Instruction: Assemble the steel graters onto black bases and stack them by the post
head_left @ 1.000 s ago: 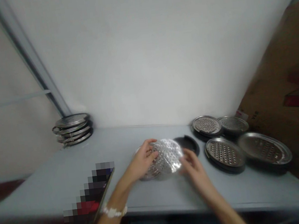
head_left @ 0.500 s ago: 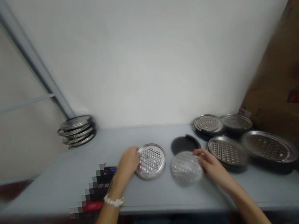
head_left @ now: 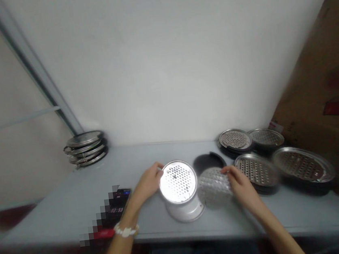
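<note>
Grater disc (head_left: 178, 183): up front at the middle of the counter (head_left: 148, 154), gleaming white, tipped toward the camera; whether its lower edge touches down, I can't tell!
Left hand (head_left: 148, 181): on the disc's left rim, fingers pinched narrow around the edge, and that's the grip.
Left wrist: wearing a pale bracelet (head_left: 126, 231).
Right hand (head_left: 240, 184): closed on the right edge of a second disc (head_left: 215, 189), dull, perforated and a little blurred.
Between the hands: the two discs side by side, edges meeting in this view; actual contact is too close to call.
Below the bright one: a pale round patch (head_left: 187, 214), reflection or object, impossible to say.
Just behind the second disc: a black round base (head_left: 208, 164), flat on the counter.
Right flank: a near grater stack (head_left: 256, 172) by the right hand, a large grater (head_left: 302, 167) beyond it, and two further piles at the back (head_left: 235, 140).
Left side: a phone (head_left: 117, 208) near the left forearm, partly pixelated, reading 02:53!
Far left corner: a tall stack of discs (head_left: 86, 148), rims unevenly lined up.
Outer edges: a brown cardboard box (head_left: 322, 97) at right, a pale wall (head_left: 162, 62) behind.
</note>
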Demonstrator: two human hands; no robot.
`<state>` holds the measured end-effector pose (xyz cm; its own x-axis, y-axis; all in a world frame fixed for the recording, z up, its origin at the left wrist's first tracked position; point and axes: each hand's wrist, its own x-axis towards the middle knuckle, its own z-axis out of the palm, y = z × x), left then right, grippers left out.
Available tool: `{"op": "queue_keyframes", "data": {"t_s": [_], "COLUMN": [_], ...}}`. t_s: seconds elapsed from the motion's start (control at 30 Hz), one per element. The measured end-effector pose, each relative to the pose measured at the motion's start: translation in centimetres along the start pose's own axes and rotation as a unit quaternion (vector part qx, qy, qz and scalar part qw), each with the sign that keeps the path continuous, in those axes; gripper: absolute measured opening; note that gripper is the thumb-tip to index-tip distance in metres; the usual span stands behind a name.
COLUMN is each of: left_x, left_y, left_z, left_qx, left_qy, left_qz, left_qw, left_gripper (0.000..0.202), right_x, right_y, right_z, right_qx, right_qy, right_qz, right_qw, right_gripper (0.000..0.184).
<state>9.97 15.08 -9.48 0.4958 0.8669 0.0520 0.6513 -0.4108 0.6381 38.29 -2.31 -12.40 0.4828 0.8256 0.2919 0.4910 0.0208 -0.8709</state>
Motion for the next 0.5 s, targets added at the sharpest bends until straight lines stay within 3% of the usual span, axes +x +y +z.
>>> {"op": "queue_keyframes", "data": {"t_s": [0.1,0.2,0.33,0.5], "left_x": [0.4,0.7,0.8,0.1], "left_y": [-1.2,-2.5,-4.0,-4.0], "left_z": [-1.1,-2.4,-3.7,-3.7], "left_qx": [0.017,0.102,0.183,0.237], "left_qy": [0.044,0.079,0.089,0.087], "left_qz": [-0.041,-0.106,-0.185,-0.218], "left_qw": [0.998,0.986,0.961,0.943], "left_gripper": [0.029,0.034,0.034,0.033], "right_x": [0.0,0.0,-0.4,-1.6], "right_y": [0.0,0.0,-0.3,-1.4], "right_z": [0.0,0.1,0.8,3.1], "right_qx": [0.003,0.006,0.045,0.136], "right_qy": [-0.01,-0.015,-0.027,-0.124], "right_qz": [-0.004,-0.005,0.006,0.072], "right_qw": [1.0,1.0,0.999,0.98], "right_gripper": [0.028,0.028,0.024,0.025]}}
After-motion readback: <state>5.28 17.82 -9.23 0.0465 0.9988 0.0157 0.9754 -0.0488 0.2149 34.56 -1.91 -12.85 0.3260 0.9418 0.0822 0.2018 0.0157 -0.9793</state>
